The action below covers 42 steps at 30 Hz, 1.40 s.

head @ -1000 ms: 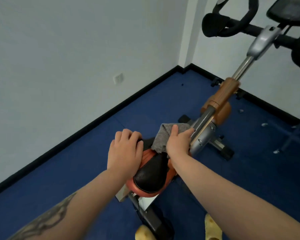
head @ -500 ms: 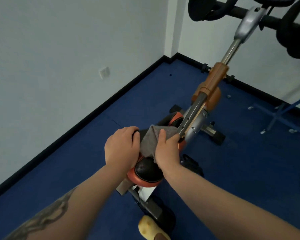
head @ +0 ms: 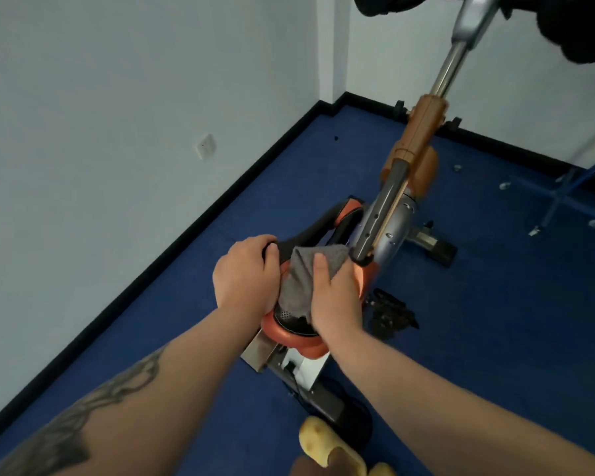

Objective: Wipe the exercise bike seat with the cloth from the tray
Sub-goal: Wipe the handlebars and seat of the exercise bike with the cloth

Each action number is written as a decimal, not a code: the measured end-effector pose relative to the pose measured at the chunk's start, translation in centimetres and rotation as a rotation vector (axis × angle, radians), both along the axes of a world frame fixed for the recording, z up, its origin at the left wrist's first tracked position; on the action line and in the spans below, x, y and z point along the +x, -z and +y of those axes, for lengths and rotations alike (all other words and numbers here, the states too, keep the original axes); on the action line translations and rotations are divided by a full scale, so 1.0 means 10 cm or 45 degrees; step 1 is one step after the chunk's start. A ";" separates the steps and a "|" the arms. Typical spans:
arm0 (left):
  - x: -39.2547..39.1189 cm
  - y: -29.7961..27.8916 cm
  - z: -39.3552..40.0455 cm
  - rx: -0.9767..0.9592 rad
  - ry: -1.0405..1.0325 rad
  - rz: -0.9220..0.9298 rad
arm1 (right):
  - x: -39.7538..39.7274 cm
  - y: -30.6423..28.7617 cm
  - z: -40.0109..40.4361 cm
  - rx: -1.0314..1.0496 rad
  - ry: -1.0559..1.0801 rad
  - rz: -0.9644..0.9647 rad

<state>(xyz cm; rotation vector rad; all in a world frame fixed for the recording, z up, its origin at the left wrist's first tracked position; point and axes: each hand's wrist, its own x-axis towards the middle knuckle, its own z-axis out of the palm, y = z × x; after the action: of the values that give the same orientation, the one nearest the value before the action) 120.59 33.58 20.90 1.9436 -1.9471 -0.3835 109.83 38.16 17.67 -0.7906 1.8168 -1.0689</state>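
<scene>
The exercise bike seat (head: 291, 329) is black on top with an orange rim, just below the middle of the head view. A grey cloth (head: 303, 276) lies over its top. My right hand (head: 335, 300) presses the cloth down on the seat's right half. My left hand (head: 246, 274) grips the seat's left side, fingers curled over its black front edge. Both hands hide most of the seat. No tray is in view.
The bike's grey and orange frame (head: 392, 214) rises to the upper right toward black handlebars (head: 571, 29). A white wall with a socket (head: 205, 146) runs along the left. Blue carpet (head: 495, 321) lies all around. Yellow slippers (head: 327, 448) show at the bottom.
My right hand has slid the cloth back along the seat toward me, covering more of the black top. The left hand has kept its grip on the seat. The view has tilted down.
</scene>
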 end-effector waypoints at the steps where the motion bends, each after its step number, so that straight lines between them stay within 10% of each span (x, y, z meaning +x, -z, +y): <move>1: 0.01 0.01 0.00 -0.008 0.004 0.010 | 0.08 0.03 0.15 -0.038 0.012 0.000; 22: 0.05 0.03 -0.06 0.037 0.159 -0.005 | -0.08 0.20 -0.29 0.176 0.260 -0.027; 42: 0.15 0.10 -0.18 0.060 0.525 -0.047 | 0.50 -0.23 0.25 0.125 0.225 0.675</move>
<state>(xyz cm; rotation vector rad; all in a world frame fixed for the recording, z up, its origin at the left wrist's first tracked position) 122.14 31.82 19.93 1.5738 -2.3822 -0.5064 114.87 40.70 19.93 -0.9281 2.4034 -0.9240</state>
